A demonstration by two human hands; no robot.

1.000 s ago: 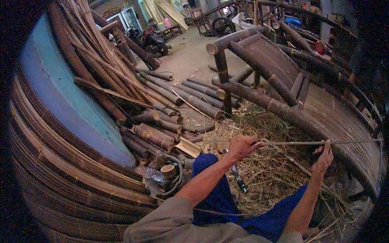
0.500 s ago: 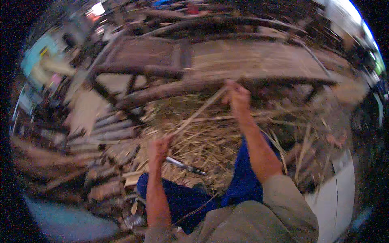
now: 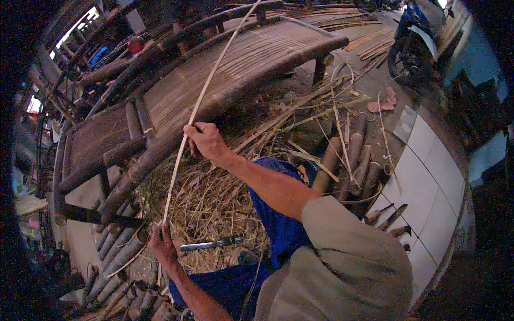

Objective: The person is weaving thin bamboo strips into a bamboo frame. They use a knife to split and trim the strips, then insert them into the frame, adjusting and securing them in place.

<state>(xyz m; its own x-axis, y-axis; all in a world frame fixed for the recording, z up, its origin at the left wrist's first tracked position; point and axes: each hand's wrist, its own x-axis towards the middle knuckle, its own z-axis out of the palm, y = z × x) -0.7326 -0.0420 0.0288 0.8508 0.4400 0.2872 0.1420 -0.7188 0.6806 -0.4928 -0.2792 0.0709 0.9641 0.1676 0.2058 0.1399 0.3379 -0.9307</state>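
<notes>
A long, thin, pale strip, apparently split bamboo (image 3: 206, 85), runs slantwise from the far top edge down past my lower hand. My right hand (image 3: 208, 142) pinches it about midway, in front of the bench. Lower and to the left, my left hand (image 3: 163, 247) has its fingers closed around the strip near its lower end. A knife (image 3: 209, 244) with a bright blade and dark handle lies just right of my left hand, above the shavings (image 3: 209, 206) between my blue-clad legs.
A low bamboo bench (image 3: 214, 80) spans the far side. Cut bamboo tubes (image 3: 123, 249) are piled at the left, more bamboo lengths (image 3: 342, 166) at the right. Several tools (image 3: 393, 216) lie by white floor tiles (image 3: 428, 187). A motorbike (image 3: 412, 48) stands at far right.
My view has swung round, bringing the tiles and motorbike in on the right. The strip stands steeper. Both hands still grip it.
</notes>
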